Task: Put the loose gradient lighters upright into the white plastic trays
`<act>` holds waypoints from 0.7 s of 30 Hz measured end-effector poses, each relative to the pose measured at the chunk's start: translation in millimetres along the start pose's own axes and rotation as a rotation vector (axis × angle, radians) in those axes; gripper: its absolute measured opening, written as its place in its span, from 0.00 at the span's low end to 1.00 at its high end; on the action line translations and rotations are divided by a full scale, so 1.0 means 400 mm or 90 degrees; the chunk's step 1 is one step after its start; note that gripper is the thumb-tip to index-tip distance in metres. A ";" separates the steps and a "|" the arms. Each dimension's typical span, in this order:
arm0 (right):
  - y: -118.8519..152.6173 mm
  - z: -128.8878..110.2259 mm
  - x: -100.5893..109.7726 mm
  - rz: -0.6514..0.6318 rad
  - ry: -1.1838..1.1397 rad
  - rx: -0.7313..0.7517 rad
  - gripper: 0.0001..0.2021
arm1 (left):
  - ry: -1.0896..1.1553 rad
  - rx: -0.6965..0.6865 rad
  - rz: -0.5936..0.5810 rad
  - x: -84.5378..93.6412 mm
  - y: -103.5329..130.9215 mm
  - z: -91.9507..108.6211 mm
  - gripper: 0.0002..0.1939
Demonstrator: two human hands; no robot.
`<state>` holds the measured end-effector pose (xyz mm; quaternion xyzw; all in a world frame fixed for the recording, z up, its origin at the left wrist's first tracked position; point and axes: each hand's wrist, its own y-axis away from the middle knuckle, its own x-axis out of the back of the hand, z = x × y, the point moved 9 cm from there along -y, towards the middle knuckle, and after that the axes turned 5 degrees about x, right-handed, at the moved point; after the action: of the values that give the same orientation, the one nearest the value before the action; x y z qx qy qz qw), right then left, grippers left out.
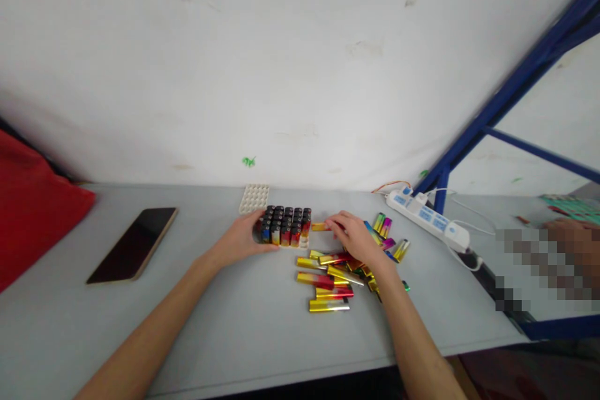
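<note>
A white holder (304, 242) carries rows of upright pieces (285, 225) with black tops and shiny coloured bodies; they look like lighters. Round the left end of this block my left hand (242, 239) is closed, thumb along the near side and fingers behind. To the right of the block, my right hand (352, 234) pinches a yellow-orange metallic sleeve (320, 226) that lies level, its left end close to the holder. Below and beside that hand is a loose pile of shiny metallic sleeves (315, 280) in yellow, red, silver, green and purple. My right wrist hides part of the pile.
Behind the block lies a white tray with holes (254, 198). A dark-screened phone (134, 245) rests at left, near a red cloth (37, 206). A white power strip (427, 217) with cords and a blue metal frame (469, 131) stand at right. Another person's hand (574, 240) shows beyond.
</note>
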<state>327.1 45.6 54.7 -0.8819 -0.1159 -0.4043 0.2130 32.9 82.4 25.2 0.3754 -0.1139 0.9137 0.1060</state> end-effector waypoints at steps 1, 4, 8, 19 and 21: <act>-0.001 0.003 0.014 0.047 -0.028 -0.004 0.19 | 0.000 -0.005 -0.001 -0.001 -0.001 -0.001 0.48; -0.003 0.021 0.026 0.143 -0.134 -0.047 0.23 | 0.003 -0.020 -0.004 -0.001 -0.004 0.000 0.47; -0.012 0.034 -0.013 0.190 -0.302 -0.123 0.30 | 0.008 -0.024 0.004 0.003 -0.005 0.002 0.48; -0.016 -0.053 -0.090 0.107 -0.631 -0.169 0.35 | -0.014 -0.002 -0.005 -0.001 -0.005 -0.017 0.51; -0.015 -0.040 -0.091 0.135 -0.586 -0.195 0.34 | -0.009 -0.005 -0.010 -0.001 -0.004 -0.013 0.50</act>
<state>290.5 42.2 38.0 -0.9970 -0.0467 0.0389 0.0476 30.3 85.6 21.4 0.3826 -0.1153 0.9096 0.1138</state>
